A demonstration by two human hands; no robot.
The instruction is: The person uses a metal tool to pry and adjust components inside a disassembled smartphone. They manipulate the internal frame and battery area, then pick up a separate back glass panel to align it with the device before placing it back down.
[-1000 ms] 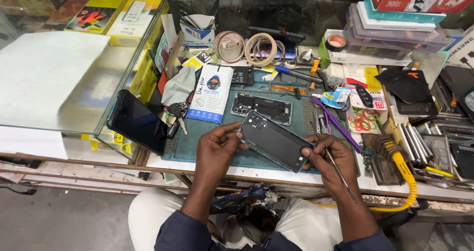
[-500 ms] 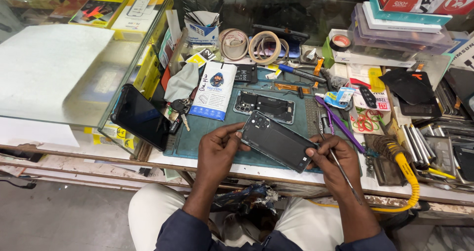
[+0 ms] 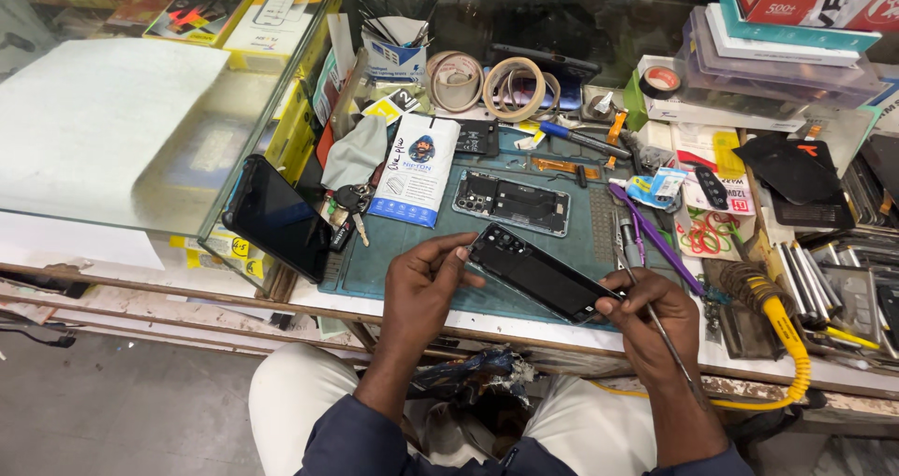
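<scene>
Both hands [image 3: 426,289] [image 3: 655,312] still tilt the dark phone [image 3: 543,275] above the mat [image 3: 412,251].

Bright, even overhead light, sharp focus, wide-angle edge distortion.

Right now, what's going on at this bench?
A seated person holds a dark phone back panel over a green work mat, left hand gripping its camera end, right hand at the other end. The right hand also holds a thin metal tool. An opened phone body lies on the mat behind, with tape rolls further back and another dark phone leaning to the left.
</scene>
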